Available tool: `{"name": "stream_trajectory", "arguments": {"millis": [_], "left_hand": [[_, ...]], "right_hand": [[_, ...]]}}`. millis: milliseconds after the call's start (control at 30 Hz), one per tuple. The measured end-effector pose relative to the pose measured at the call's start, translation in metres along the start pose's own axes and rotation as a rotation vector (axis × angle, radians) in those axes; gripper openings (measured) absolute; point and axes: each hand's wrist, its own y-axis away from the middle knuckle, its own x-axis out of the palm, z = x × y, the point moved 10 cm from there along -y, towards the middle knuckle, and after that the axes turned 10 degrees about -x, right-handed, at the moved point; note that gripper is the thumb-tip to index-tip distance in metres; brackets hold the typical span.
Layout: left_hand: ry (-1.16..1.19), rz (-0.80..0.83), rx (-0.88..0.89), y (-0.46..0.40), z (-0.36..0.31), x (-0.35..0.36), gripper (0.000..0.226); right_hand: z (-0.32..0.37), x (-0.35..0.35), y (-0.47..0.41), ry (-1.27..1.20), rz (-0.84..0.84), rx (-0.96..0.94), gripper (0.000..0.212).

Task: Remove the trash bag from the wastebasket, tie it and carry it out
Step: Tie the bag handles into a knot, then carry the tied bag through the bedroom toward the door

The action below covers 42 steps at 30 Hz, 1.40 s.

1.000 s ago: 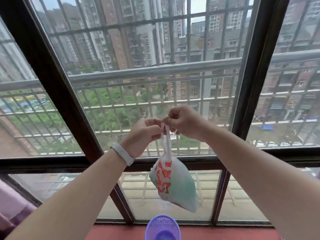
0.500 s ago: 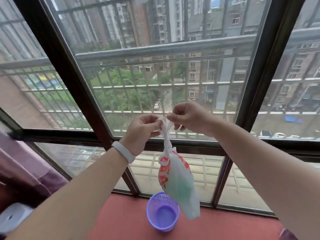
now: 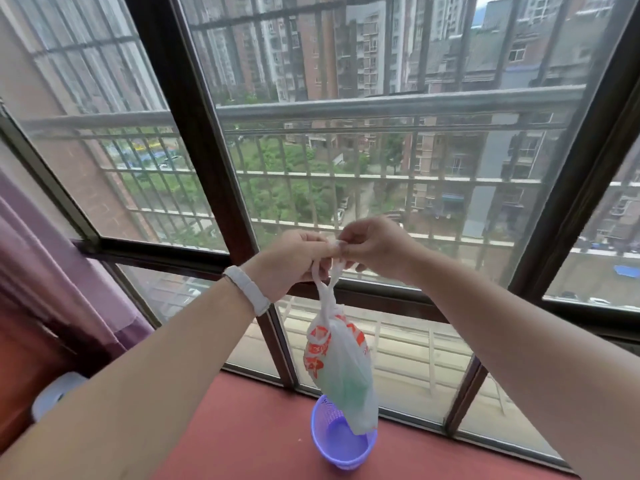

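A small white trash bag (image 3: 341,362) with orange print hangs in the air in front of the window, something green showing through its lower part. Its two handles cross just above the neck and run up into my hands. My left hand (image 3: 294,261), with a white wristband, pinches one handle. My right hand (image 3: 372,249) pinches the other, fingertips touching the left hand's. Below the bag a small purple mesh wastebasket (image 3: 337,445) stands on the red sill, with no bag inside it.
A big dark-framed window (image 3: 207,140) with metal bars outside fills the view straight ahead. A purple curtain (image 3: 52,271) hangs at the left. A white object (image 3: 55,393) sits low at the left. The red sill (image 3: 249,431) stretches along the window's foot.
The view has tilted down and swung, so the wastebasket and sill show more. My hands have come closer together and the handles now cross in a loop above the bag's neck.
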Motion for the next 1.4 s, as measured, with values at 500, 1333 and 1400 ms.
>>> {"name": "stream_trajectory", "arguments": {"millis": [500,1333,1400], "left_hand": [[0.452,-0.277,0.089,0.102,0.042,-0.250,0.015],[0.504,-0.940,0.083,0.368,0.197,-0.611,0.016],[0.514,-1.034,0.053,0.386,0.217,-0.640,0.017]], "right_hand": [[0.041,0.240,-0.033,-0.032,0.315,-0.033,0.063],[0.254,0.687,-0.167,-0.043,0.686,-0.470,0.042],[0.268,0.723,-0.177,-0.064,0.715,-0.531,0.039]]}}
